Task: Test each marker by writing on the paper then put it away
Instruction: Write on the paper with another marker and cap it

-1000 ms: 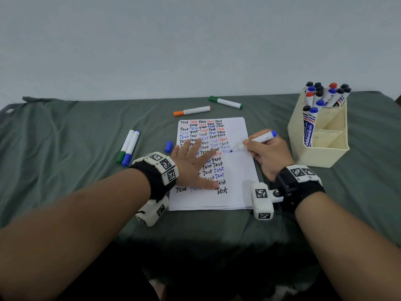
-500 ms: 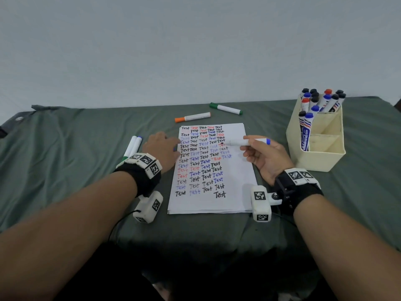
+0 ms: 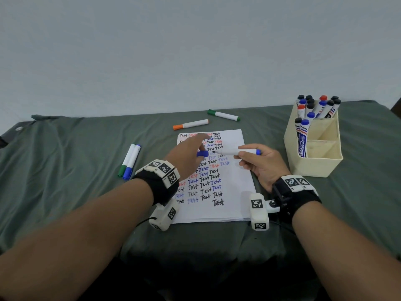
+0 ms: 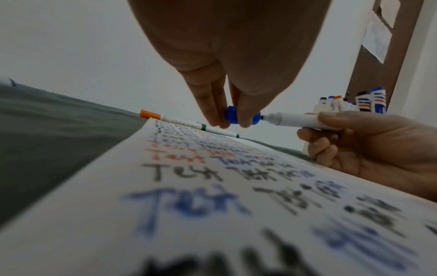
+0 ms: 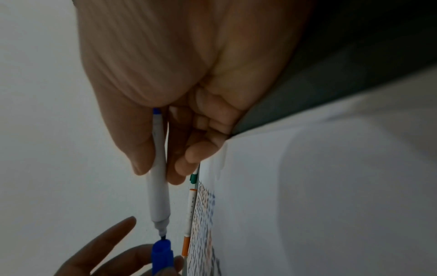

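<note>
My right hand (image 3: 258,161) grips an uncapped white marker with a blue end (image 3: 236,152) (image 4: 295,121) (image 5: 157,188), held level above the paper (image 3: 234,181), tip pointing left. My left hand (image 3: 191,155) pinches its blue cap (image 3: 202,153) (image 4: 243,117) (image 5: 162,255) between thumb and fingers, right at the marker's tip. The cap's mouth just meets the tip. The sheet is covered with rows of "Test" in black, blue and red.
A cream organiser box (image 3: 314,164) at the right holds several capped markers (image 3: 314,107) at its back. An orange marker (image 3: 191,124) and a green marker (image 3: 223,115) lie beyond the paper. A green and a blue marker (image 3: 130,161) lie side by side at the left on the green cloth (image 3: 65,170).
The right hand lifted the marker off the paper and turned it level. The left hand left the sheet, picked up the blue cap from beside the paper and brought it to the tip.
</note>
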{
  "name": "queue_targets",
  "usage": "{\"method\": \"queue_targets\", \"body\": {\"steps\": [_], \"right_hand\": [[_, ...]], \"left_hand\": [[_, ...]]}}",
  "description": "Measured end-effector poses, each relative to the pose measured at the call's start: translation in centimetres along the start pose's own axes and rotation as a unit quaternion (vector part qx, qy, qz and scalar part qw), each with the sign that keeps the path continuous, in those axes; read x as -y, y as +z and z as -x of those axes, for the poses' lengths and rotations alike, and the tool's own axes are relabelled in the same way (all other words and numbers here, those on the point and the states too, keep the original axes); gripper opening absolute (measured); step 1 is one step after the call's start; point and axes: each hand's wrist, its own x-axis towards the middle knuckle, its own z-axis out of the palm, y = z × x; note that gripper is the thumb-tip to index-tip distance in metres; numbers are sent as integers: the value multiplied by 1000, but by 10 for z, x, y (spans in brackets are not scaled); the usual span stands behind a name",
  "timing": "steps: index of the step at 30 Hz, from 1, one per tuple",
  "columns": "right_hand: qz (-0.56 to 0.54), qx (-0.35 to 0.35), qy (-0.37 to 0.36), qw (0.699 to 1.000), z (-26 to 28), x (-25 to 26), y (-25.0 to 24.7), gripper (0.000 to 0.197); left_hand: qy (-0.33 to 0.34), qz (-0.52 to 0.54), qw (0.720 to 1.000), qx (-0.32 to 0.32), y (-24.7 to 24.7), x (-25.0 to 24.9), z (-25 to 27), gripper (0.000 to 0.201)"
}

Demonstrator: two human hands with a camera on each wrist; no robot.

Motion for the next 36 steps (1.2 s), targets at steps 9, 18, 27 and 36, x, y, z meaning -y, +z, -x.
{"method": "queue_targets", "body": {"steps": [9,18,27,36], "right_hand": [[35,21,7,999,3,3,0,12],[98,23,-8,995,9,8,6,18],[119,32,-18,992,9,8,5,17],[145,28,-20,989,6,5,4,21]], "left_hand": [[33,19,999,29,3,-13,-6,53],[-12,-30,998,57,-2,-23,-13,18],[-11,-73,995,68,7,-23,-17,7],[13,-59,994,92,0,-17,-15,5]]}}
